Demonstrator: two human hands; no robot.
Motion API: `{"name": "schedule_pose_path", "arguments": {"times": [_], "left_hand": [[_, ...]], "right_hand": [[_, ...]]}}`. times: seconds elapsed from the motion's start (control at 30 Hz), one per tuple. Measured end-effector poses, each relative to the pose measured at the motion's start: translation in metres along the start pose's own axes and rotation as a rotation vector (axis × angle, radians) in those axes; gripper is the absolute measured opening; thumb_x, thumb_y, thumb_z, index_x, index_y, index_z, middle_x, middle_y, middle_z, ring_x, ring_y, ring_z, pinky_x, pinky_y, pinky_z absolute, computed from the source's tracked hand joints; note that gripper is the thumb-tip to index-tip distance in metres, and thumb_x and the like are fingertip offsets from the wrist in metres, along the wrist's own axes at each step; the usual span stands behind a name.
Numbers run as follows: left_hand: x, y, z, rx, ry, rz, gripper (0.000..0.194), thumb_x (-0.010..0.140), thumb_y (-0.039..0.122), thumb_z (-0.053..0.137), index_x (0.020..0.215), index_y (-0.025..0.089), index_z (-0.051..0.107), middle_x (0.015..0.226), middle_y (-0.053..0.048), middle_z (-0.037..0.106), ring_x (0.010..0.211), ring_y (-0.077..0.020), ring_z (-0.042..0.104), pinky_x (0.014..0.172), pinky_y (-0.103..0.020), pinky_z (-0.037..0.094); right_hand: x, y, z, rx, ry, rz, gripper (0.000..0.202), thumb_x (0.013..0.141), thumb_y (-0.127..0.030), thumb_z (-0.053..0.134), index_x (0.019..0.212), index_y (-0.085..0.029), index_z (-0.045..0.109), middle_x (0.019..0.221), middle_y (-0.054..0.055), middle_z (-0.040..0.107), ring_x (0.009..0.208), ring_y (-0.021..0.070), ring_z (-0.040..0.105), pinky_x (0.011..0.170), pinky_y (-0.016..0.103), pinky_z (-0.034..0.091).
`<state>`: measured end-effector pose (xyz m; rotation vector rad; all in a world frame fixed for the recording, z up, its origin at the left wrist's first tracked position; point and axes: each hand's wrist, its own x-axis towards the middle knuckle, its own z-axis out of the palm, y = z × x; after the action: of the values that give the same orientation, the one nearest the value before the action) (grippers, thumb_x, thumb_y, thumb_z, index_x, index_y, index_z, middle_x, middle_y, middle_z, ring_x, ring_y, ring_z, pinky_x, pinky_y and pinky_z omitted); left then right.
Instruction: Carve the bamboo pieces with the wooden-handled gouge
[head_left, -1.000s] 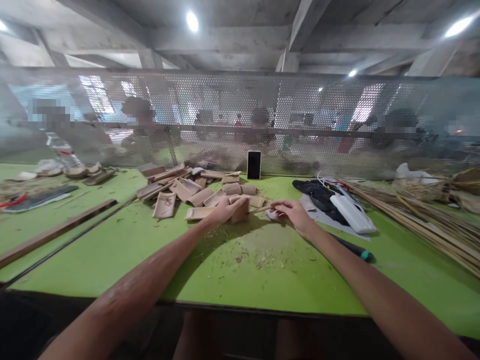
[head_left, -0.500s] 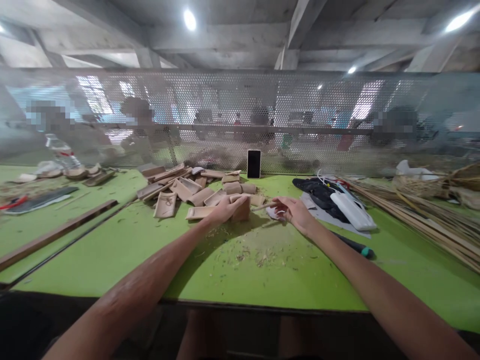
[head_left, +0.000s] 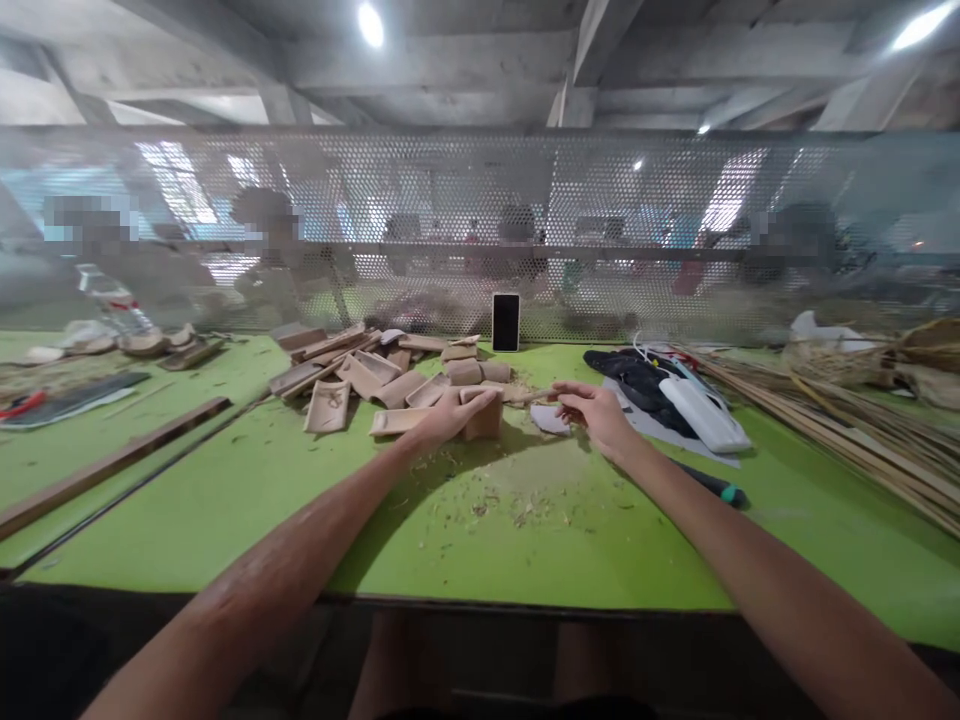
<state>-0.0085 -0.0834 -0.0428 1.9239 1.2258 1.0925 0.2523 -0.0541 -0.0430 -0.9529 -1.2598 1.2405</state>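
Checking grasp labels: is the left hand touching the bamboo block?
Touching. In the head view the left hand lies over the top of the bamboo block, fingers wrapped on its upper edge with no gap showing.

Counts: 2 hands, left hand (head_left: 448,415) and right hand (head_left: 598,412). 1 phone (head_left: 506,322). Left of the phone, a pile of wooden pieces (head_left: 360,380), over a dozen, exact count unclear. 1 bundle of sticks (head_left: 840,430) right of the phone.
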Motion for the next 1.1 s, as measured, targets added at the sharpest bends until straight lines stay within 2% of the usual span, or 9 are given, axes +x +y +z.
{"name": "schedule_pose_path", "arguments": {"times": [0.13,0.3,0.37,0.5,0.6,0.77,0.87,0.97,1.1], "left_hand": [[-0.002,0.001,0.002,-0.013,-0.03,-0.008,0.056,0.089,0.067,0.052,0.095,0.016,0.073,0.084,-0.006,0.07,0.077,-0.0203,0.059,0.064,-0.029,0.044],[0.0,-0.01,0.003,-0.005,0.045,-0.047,0.063,0.086,0.075,0.048,0.086,0.015,0.068,0.08,-0.005,0.067,0.077,-0.0205,0.056,0.064,-0.029,0.044],[0.002,-0.014,0.003,0.004,0.055,-0.057,0.065,0.085,0.077,0.048,0.086,0.015,0.067,0.082,-0.006,0.067,0.079,-0.0209,0.056,0.064,-0.029,0.044],[0.001,-0.012,0.002,0.0,0.049,-0.087,0.069,0.085,0.079,0.046,0.088,0.013,0.067,0.084,-0.007,0.068,0.078,-0.0211,0.058,0.063,-0.029,0.044],[-0.002,-0.004,0.002,0.004,0.041,-0.108,0.069,0.085,0.079,0.048,0.091,0.014,0.069,0.088,-0.008,0.071,0.081,-0.0225,0.06,0.064,-0.029,0.045],[-0.004,0.0,0.001,-0.011,0.022,-0.113,0.067,0.086,0.076,0.049,0.095,0.014,0.071,0.093,-0.008,0.073,0.086,-0.0248,0.062,0.069,-0.03,0.046],[-0.002,-0.005,0.002,-0.045,-0.018,-0.093,0.067,0.087,0.075,0.049,0.105,0.014,0.07,0.101,-0.009,0.074,0.092,-0.0252,0.063,0.071,-0.03,0.047],[0.001,-0.009,0.003,-0.034,0.004,-0.059,0.069,0.086,0.076,0.047,0.101,0.013,0.071,0.097,-0.01,0.073,0.09,-0.025,0.062,0.07,-0.03,0.047],[0.002,-0.008,0.004,-0.011,0.022,-0.039,0.071,0.084,0.079,0.047,0.093,0.013,0.071,0.092,-0.009,0.072,0.088,-0.0246,0.06,0.069,-0.03,0.046]], "right_hand": [[-0.005,-0.005,-0.002,0.047,-0.1,0.059,0.021,0.064,-0.012,0.072,0.083,-0.016,0.08,0.075,0.006,0.078,0.052,0.0122,0.064,0.053,0.023,0.056],[-0.012,-0.008,0.001,-0.06,-0.364,0.182,0.018,0.066,-0.009,0.068,0.079,-0.013,0.08,0.074,0.008,0.077,0.059,0.0133,0.068,0.056,0.021,0.056],[-0.012,-0.008,0.004,-0.071,-0.317,0.198,0.022,0.068,-0.007,0.067,0.084,-0.014,0.081,0.079,0.009,0.078,0.063,0.014,0.07,0.056,0.02,0.056],[-0.007,-0.006,0.006,-0.052,-0.07,0.215,0.033,0.069,-0.002,0.068,0.098,-0.014,0.078,0.086,0.01,0.078,0.064,0.0163,0.072,0.051,0.022,0.057],[-0.004,-0.005,0.002,-0.058,-0.011,0.234,0.038,0.07,0.0,0.065,0.105,-0.012,0.075,0.083,0.011,0.078,0.064,0.0182,0.073,0.052,0.024,0.059],[-0.007,-0.005,0.0,-0.108,-0.09,0.178,0.036,0.07,-0.005,0.073,0.103,-0.016,0.077,0.095,0.01,0.079,0.069,0.0166,0.073,0.059,0.024,0.06],[-0.011,-0.007,0.002,-0.144,-0.26,0.141,0.024,0.068,-0.01,0.077,0.091,-0.015,0.079,0.094,0.011,0.079,0.074,0.0186,0.073,0.063,0.026,0.06],[-0.015,-0.009,0.007,-0.169,-0.414,0.121,0.028,0.069,-0.013,0.077,0.097,-0.017,0.08,0.097,0.012,0.079,0.081,0.0209,0.073,0.069,0.03,0.061],[-0.017,-0.006,0.012,-0.361,-0.34,0.065,0.048,0.07,-0.004,0.071,0.116,-0.016,0.075,0.102,0.012,0.079,0.08,0.0193,0.073,0.057,0.022,0.055]]}}
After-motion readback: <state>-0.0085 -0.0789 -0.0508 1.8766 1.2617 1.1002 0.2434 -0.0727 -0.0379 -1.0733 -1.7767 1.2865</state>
